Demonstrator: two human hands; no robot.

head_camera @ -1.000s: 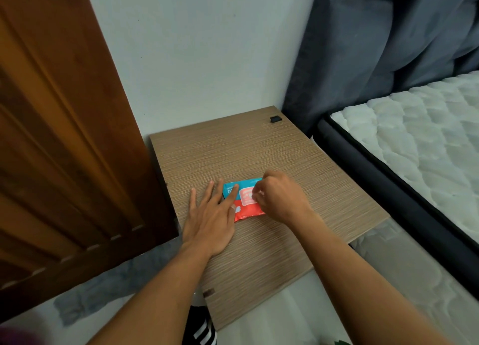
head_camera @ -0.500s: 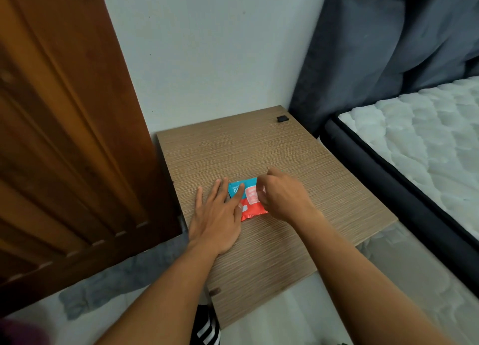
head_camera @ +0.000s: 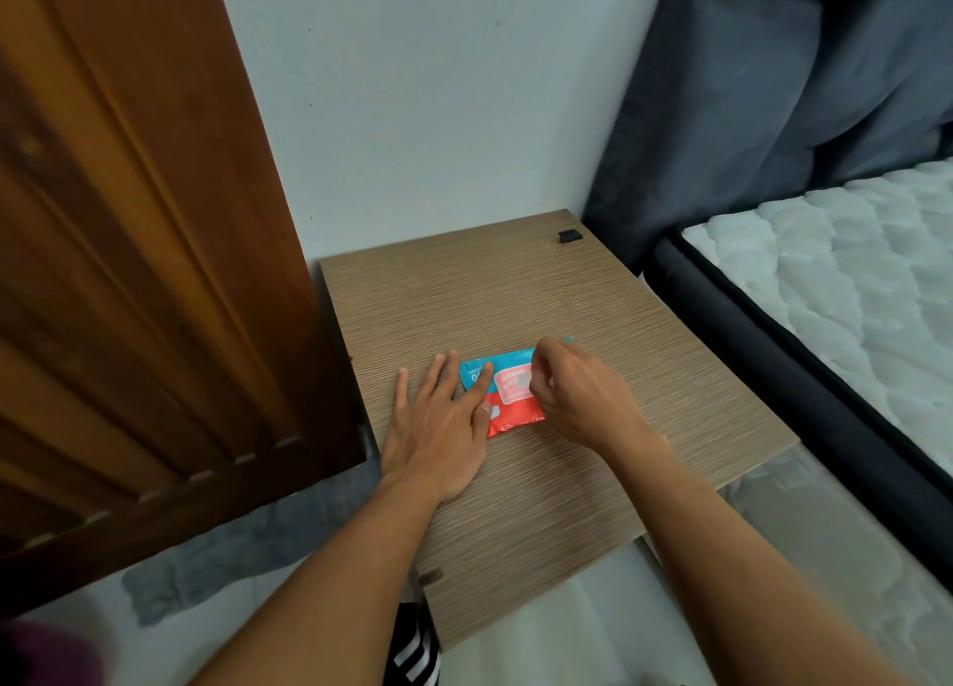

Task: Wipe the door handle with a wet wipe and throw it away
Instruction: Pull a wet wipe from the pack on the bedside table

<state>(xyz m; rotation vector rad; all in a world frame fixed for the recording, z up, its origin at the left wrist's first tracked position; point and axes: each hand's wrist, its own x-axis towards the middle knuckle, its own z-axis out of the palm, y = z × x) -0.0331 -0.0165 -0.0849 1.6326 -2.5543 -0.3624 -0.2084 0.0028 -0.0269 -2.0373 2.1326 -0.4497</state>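
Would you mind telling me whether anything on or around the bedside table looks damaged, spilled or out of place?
Nothing stands out. The wet wipe pack lies flat on the table, the left hand steadying it and the right hand at its flap. No spill or damage shows.

A wet wipe pack lies on the bedside table, near its middle. The left hand rests flat on the pack's left end; the right hand covers its right end, fingers apparently pinching the flap. A wooden door stands left of the table, the mattress right, the wall behind.
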